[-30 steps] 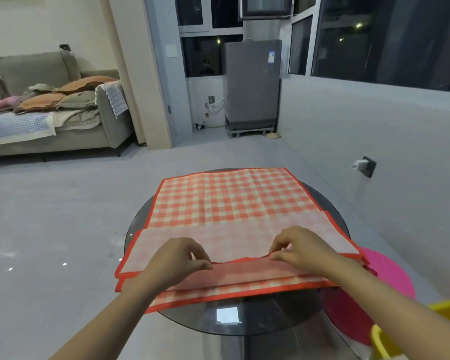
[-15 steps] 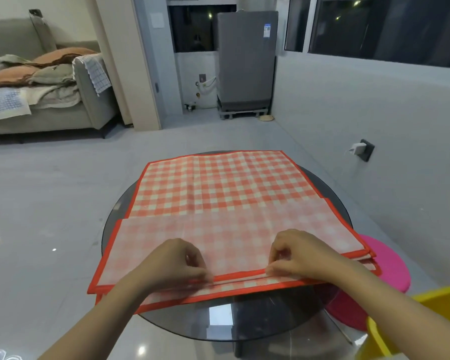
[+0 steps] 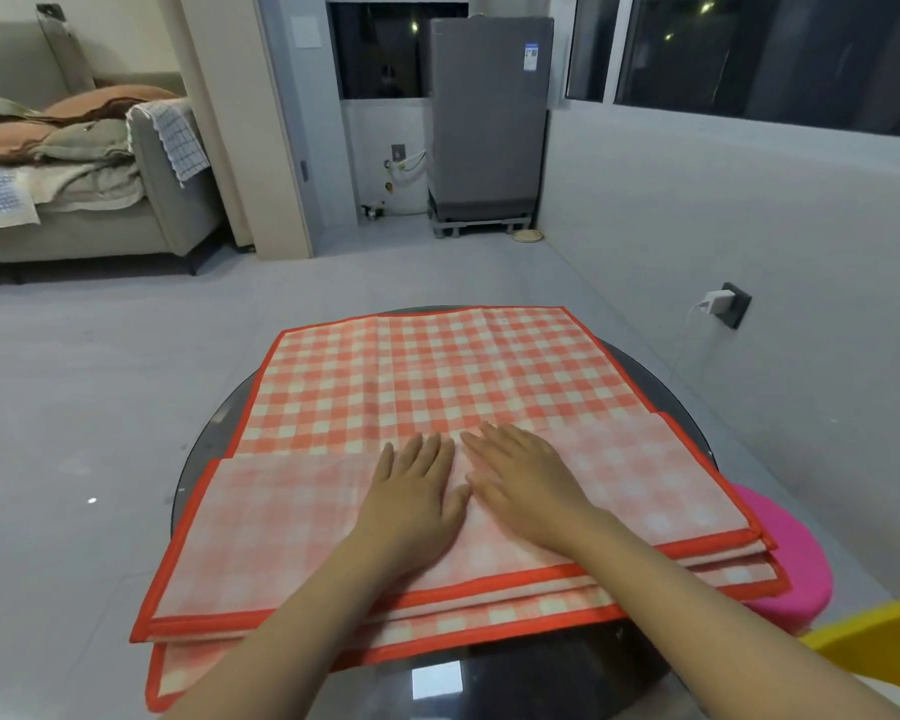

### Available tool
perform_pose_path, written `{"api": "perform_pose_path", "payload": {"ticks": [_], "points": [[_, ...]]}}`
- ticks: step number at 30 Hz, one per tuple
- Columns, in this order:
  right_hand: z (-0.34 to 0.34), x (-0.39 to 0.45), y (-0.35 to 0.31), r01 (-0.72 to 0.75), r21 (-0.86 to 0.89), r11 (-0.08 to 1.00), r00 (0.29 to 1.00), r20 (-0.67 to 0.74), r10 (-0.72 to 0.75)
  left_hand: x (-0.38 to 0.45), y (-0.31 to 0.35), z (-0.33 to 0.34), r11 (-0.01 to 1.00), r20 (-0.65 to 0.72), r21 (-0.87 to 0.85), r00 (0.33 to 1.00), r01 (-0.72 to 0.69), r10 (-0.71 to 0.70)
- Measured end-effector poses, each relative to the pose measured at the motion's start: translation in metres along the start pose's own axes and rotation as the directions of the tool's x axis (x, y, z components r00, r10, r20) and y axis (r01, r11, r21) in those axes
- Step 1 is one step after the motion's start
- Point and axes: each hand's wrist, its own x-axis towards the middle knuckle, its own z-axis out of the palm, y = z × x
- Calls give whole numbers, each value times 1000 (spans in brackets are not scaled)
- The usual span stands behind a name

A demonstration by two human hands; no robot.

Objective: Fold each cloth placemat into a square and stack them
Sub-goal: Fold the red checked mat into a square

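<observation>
An orange-and-white checked placemat with an orange border lies on a round dark glass table. Its near part is folded over, pale underside up, forming a flap across the front. More checked layers show beneath the near edge. My left hand and my right hand lie flat side by side on the middle of the flap, fingers straight, pressing it down.
A pink round stool stands right of the table, a yellow object at the lower right. A charger is plugged into the right wall. A sofa with cloths sits far left, a grey appliance at the back.
Both hands let go of the flap's near edge, which they were pinching, and moved forward to lie flat on the middle of the flap.
</observation>
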Motion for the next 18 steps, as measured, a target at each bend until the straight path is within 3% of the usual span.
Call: {"api": "perform_pose_path", "payload": {"ticks": [5,14,18], "points": [[9,1,14,-58,-15,998,996,60,59,2,-8,7,999,-5,30,1000,-16,16],[-4,-15,101,-366,-76,927,929,22,369,4,-8,8,999,14,50,1000,-20,19],[-3,-16,106,-387,-71,919,921,15,389,4,-7,6,998,25,62,1000,-12,11]]}}
